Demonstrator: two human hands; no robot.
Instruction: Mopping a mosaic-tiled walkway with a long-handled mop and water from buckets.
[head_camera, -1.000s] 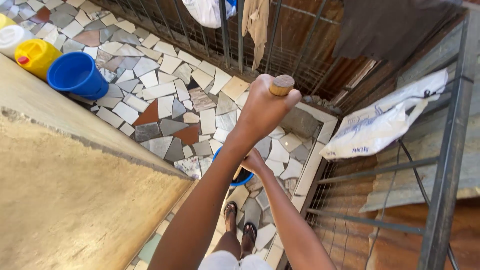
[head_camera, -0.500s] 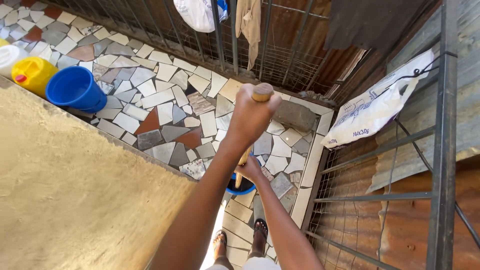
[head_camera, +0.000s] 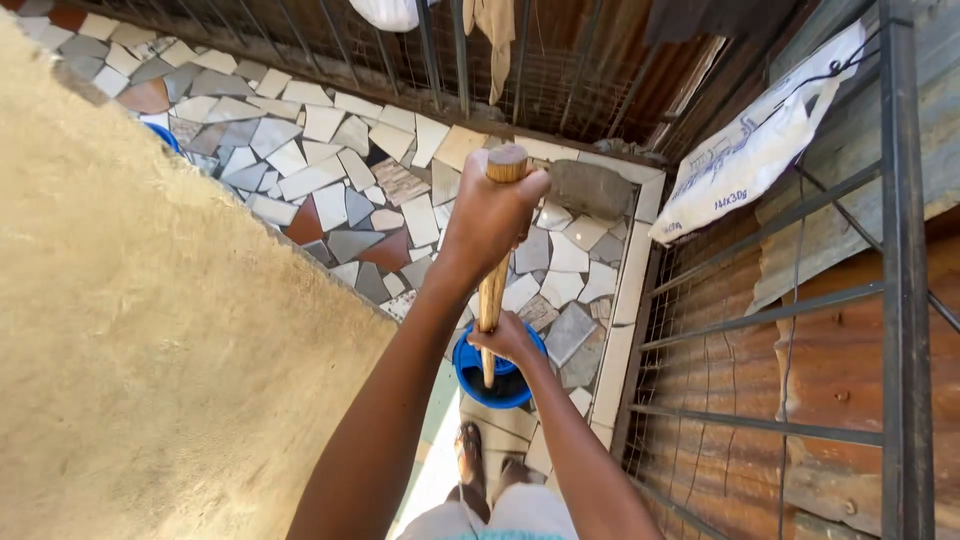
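My left hand (head_camera: 488, 218) is closed around the top end of a long wooden stick (head_camera: 492, 292), whose round tip shows above my fist. Lower down, my right hand (head_camera: 510, 340) grips the same stick. The stick stands nearly upright, and its lower end goes into a small blue bucket (head_camera: 470, 385) on the floor, just ahead of my sandalled feet (head_camera: 470, 455). What is in the bucket is hidden by my right hand and arm.
A rough tan wall (head_camera: 150, 330) fills the left. The floor (head_camera: 330, 200) is broken-tile mosaic with a grey stone block (head_camera: 592, 188). Metal railings run along the far edge. A metal frame (head_camera: 895, 250) with rusty corrugated sheets and a white sack (head_camera: 750, 150) stands right.
The view has swung so the wall hides the yellow jerrycan and most of the blue basin. More of the stick and blue bucket now shows; both hands keep their grip.
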